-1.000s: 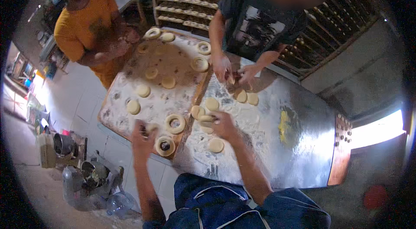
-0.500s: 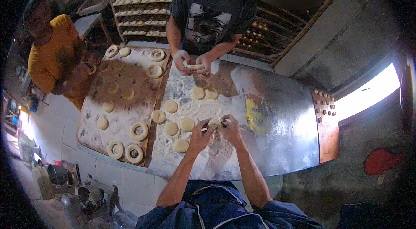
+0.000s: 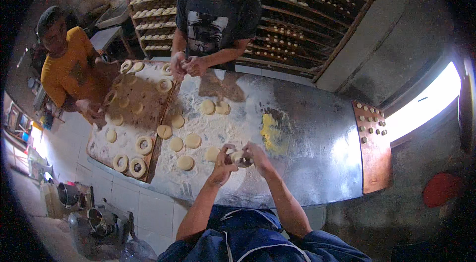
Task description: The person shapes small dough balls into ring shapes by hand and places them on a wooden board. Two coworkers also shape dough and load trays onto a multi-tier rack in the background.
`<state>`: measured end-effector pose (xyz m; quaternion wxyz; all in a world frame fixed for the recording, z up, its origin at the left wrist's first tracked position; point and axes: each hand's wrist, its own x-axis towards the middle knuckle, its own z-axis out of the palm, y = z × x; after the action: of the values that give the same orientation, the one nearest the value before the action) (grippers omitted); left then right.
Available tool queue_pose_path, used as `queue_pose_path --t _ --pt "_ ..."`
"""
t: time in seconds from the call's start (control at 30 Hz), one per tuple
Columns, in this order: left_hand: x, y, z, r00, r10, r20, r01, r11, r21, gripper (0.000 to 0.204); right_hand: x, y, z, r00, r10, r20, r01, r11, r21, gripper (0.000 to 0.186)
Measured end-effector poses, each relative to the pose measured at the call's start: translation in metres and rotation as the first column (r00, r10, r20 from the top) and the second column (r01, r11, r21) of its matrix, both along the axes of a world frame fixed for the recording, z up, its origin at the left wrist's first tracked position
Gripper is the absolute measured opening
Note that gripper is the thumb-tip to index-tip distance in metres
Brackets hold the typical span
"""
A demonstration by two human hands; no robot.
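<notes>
A pale dough ring (image 3: pixel 241 158) with a hole in its middle is held between my two hands above the floured metal table. My left hand (image 3: pixel 223 164) grips its left side, fingers curled. On the right side, my right hand (image 3: pixel 258 157) pinches the ring with bent fingers. Just left of my left hand lies a flat dough disc (image 3: pixel 212 154), partly covered by that hand. Several more discs rest farther left, among them one dough disc (image 3: pixel 193 140) and another nearer disc (image 3: pixel 185 163).
A floured wooden board (image 3: pixel 104 151) with dough rings (image 3: pixel 144 145) adjoins on the left. Yellow fat (image 3: pixel 270 133) is smeared right of centre. Across the table a person in a dark shirt (image 3: pixel 210 21) works with both hands; another in orange (image 3: pixel 69 71) leans over the board. A small-dough board (image 3: pixel 374 163) stands right.
The dough in my hands now shows an open hole. My view has shifted, so the table contents appear farther left. The person opposite has brought their hands close together.
</notes>
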<state>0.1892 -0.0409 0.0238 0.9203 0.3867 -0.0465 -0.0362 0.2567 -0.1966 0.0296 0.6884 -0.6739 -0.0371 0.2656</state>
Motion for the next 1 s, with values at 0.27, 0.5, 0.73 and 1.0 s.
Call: queue_pose_path --t 0.27,0.5,0.73,1.0 --pt "0.002 -0.049 0.01 0.926 0.326 0.189 -0.349 0.554 0.756 0.021 -0.019 -0.029 0.012 0.992 0.11 -0.055 -0.12 0.966 -0.229 0.052" --pt "0.006 -0.085 -0.036 0.865 0.501 -0.042 -0.476 0.843 0.251 0.033 -0.036 -0.049 -0.045 0.965 -0.115 0.237 0.128 0.991 -0.039 0.055" --pt "0.004 -0.095 -0.026 0.848 0.426 -0.316 -0.496 0.848 -0.186 0.047 -0.047 -0.055 -0.022 0.851 -0.034 0.523 0.163 0.965 -0.203 0.05" --pt "0.0 -0.068 -0.025 0.865 0.418 -0.279 -0.498 0.787 -0.365 0.042 -0.048 -0.015 0.034 0.877 0.012 0.479 0.053 0.991 -0.122 0.049"
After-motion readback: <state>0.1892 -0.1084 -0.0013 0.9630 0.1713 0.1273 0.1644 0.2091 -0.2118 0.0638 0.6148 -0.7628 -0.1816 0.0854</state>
